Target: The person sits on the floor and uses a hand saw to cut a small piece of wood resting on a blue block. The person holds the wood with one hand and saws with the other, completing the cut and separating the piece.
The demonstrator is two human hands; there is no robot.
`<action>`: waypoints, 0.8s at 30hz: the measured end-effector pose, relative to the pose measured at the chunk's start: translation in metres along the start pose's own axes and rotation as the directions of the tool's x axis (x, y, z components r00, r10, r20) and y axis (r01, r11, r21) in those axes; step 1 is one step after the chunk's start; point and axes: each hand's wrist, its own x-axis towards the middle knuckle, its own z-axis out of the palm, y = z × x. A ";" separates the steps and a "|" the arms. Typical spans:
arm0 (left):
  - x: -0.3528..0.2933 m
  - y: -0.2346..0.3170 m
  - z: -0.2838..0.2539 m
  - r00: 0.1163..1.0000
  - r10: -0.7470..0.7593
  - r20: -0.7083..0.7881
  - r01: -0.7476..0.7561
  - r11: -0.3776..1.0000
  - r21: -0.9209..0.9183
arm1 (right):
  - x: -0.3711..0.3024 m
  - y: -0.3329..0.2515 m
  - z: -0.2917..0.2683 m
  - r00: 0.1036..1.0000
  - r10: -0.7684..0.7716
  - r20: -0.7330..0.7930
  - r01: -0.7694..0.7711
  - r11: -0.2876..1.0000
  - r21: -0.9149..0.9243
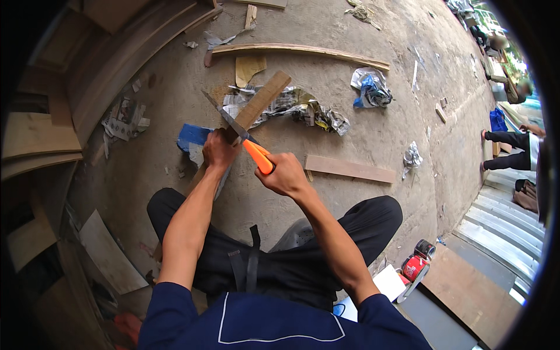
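Note:
A handsaw [257,156] with an orange handle is gripped in my right hand [284,176]. Its blade points up and to the left and lies across a narrow wooden board [266,99]. My left hand [220,150] is closed round the board just beside the blade. The board slants from the upper right down toward my left knee, and my left forearm covers part of it. Under and beside the board are a blue-painted piece [193,137] and crumpled newspaper [291,105]. How deep the blade has cut cannot be made out.
A long thin wood strip [303,53] and a short plank [349,168] lie on the concrete floor [420,192]. Wooden furniture [44,137] stands at left. Tape rolls [415,267] sit by my right knee. Another person [513,149] is at far right.

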 end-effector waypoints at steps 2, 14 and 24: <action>0.002 -0.004 0.002 1.000 0.004 -0.020 -0.004 1.000 0.003 | -0.004 0.001 0.002 1.000 -0.002 0.029 0.002 1.000 0.014; 0.003 -0.006 -0.001 0.999 0.017 -0.032 -0.017 1.000 0.021 | -0.009 -0.001 0.005 0.994 0.073 0.081 -0.074 0.997 0.009; -0.001 0.001 -0.003 1.000 0.005 -0.029 -0.006 1.000 -0.022 | -0.026 0.026 0.014 0.997 -0.046 -0.058 0.048 0.999 0.022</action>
